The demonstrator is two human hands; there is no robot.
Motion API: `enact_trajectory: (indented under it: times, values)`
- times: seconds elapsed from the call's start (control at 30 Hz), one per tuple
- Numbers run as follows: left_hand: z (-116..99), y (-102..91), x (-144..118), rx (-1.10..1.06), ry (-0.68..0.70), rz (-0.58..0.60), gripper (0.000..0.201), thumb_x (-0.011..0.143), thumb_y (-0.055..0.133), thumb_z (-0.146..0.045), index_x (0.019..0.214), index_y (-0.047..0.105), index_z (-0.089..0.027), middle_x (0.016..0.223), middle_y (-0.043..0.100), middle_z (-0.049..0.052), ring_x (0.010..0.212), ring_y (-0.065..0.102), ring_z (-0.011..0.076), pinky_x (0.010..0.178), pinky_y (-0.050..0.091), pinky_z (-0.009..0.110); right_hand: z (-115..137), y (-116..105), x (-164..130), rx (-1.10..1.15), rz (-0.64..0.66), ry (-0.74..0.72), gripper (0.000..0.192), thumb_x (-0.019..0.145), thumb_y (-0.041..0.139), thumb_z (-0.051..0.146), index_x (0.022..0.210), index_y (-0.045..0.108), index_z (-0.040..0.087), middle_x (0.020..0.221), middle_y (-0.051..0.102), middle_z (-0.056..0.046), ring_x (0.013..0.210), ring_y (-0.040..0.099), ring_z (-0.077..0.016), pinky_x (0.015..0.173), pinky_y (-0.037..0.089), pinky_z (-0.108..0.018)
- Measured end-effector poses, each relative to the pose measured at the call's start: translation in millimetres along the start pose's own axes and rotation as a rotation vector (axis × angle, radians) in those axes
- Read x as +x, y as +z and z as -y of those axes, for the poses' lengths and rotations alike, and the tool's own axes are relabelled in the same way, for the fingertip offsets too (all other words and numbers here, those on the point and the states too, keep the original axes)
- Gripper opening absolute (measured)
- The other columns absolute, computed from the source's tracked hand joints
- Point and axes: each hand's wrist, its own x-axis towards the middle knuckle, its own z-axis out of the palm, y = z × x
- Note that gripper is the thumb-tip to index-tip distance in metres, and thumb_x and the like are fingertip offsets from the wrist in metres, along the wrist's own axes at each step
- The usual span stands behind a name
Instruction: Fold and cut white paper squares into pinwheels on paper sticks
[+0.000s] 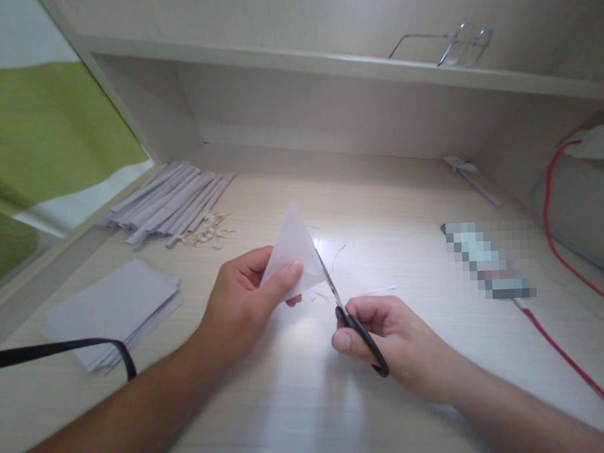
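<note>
My left hand (249, 285) pinches a white piece of paper (293, 243), folded to a triangle, its thumb on the front and its fingers behind. Black-handled scissors (364, 337) are in my right hand (394, 342), with thumb and fingers in the handle loops. Their blades lie along the right edge of the paper, pointing away from me. Whether the blades are parted is hard to tell. Thin paper strips (379, 290) lie on the desk just behind the scissors.
At the left lie a stack of white paper sheets (115, 308), a pile of rolled paper sticks (165, 202) and small scraps (209, 232). To the right are a blurred-out phone (483, 258) with a red cable (568, 358) and a paper pinwheel-like piece (473, 179). A shelf (295, 63) spans the back.
</note>
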Motion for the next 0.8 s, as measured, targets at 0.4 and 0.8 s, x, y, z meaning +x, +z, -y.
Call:
enact_trajectory:
  times: [0.4,0.8]
  values:
    - [0.4,-1.0,0.7,-0.033,-0.016,0.041,0.033,0.089,0.068,-0.042,0.066,0.065,-0.018,0.064,0.063,0.000,0.061,0.055,0.0143,0.059,0.043,0.025,-2.9,-1.8,3.9,-0.120,-0.063,-0.016,0.048,0.082,0.078,0.059,0.068,0.059,0.017,0.061,0.044,0.005,0.056,0.033,-0.0087,0.051,0.023,-0.026]
    - [1.9,-0.7,1.0,-0.068,-0.099,0.187,0.033,0.087,0.070,-0.043,0.070,0.067,-0.015,0.062,0.061,0.000,0.058,0.053,0.0129,0.056,0.039,0.024,0.8,0.0,2.0,-0.009,-0.016,-0.003,0.037,0.081,0.082,0.050,0.077,0.065,0.016,0.068,0.053,0.003,0.061,0.042,-0.0102,0.055,0.030,-0.024]
